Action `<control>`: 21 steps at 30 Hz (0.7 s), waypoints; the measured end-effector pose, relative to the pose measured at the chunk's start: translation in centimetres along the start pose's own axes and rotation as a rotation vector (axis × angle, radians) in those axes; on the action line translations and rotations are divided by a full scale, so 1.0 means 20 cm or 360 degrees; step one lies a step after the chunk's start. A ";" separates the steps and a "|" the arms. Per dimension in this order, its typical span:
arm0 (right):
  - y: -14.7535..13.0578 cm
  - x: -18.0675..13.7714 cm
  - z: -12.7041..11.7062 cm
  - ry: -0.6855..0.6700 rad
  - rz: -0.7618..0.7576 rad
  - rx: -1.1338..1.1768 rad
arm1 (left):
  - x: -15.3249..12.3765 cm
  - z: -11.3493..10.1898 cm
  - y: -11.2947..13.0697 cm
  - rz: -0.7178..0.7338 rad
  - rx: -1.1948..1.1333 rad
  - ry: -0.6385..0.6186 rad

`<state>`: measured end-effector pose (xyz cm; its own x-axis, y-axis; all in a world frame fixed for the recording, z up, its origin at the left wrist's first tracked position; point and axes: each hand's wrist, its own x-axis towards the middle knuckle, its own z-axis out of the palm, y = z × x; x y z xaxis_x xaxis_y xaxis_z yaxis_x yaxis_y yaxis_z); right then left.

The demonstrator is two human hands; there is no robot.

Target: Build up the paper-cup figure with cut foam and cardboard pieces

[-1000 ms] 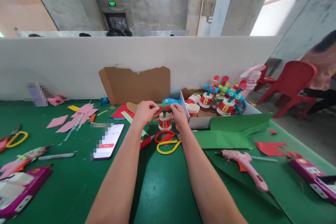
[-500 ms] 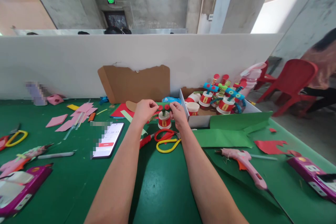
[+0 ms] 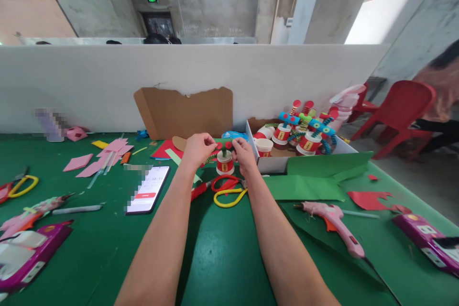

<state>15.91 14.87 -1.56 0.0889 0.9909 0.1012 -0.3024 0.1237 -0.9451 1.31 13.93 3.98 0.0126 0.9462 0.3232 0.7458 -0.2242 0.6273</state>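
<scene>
Straight ahead on the table stands a small paper-cup figure (image 3: 225,166), a red and white cup turned upside down with a dark green folded-paper neck. Two red discs sit side by side at its top on a green piece. My left hand (image 3: 198,150) has thumb and fingers pinched at the left end of that top. On the opposite side my right hand (image 3: 245,155) pinches its right end. A green folded strip sticks out to the left of the cup. Just in front of it lie scissors (image 3: 229,199) with red and yellow handles.
Finished-looking cup figures stand in a box (image 3: 272,166) at right. Nearby are green paper (image 3: 304,188), a pink glue gun (image 3: 335,222) and a purple power strip (image 3: 426,241). Leftward lie a phone (image 3: 148,190), pink paper (image 3: 103,160), another glue gun (image 3: 32,215) and more scissors (image 3: 21,186).
The view has shifted very slightly. Both hands keep their places at the top of the paper-cup figure, with no clear movement of the objects.
</scene>
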 end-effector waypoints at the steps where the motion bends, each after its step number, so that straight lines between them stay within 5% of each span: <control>1: 0.00 0.00 0.00 0.0004 0.0001 -0.0004 | 0.00 -0.01 -0.01 0.0005 -0.0029 0.0033; 7: -0.01 0.00 0.00 0.0056 -0.0005 -0.0046 | 0.02 -0.03 -0.08 -0.0157 -0.0418 0.0264; 13: -0.01 -0.01 -0.01 0.0106 -0.0034 -0.0071 | -0.01 0.04 -0.12 -0.0332 -0.0827 -0.0267; 21: 0.00 0.00 -0.02 0.0079 -0.0019 -0.0092 | 0.01 0.14 -0.17 -0.0281 -0.1138 -0.0405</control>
<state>16.24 14.87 -1.57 0.1395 0.9853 0.0987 -0.2460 0.1311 -0.9604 0.75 15.47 -0.13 0.1502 0.9870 0.0576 0.1414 -0.0791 0.9868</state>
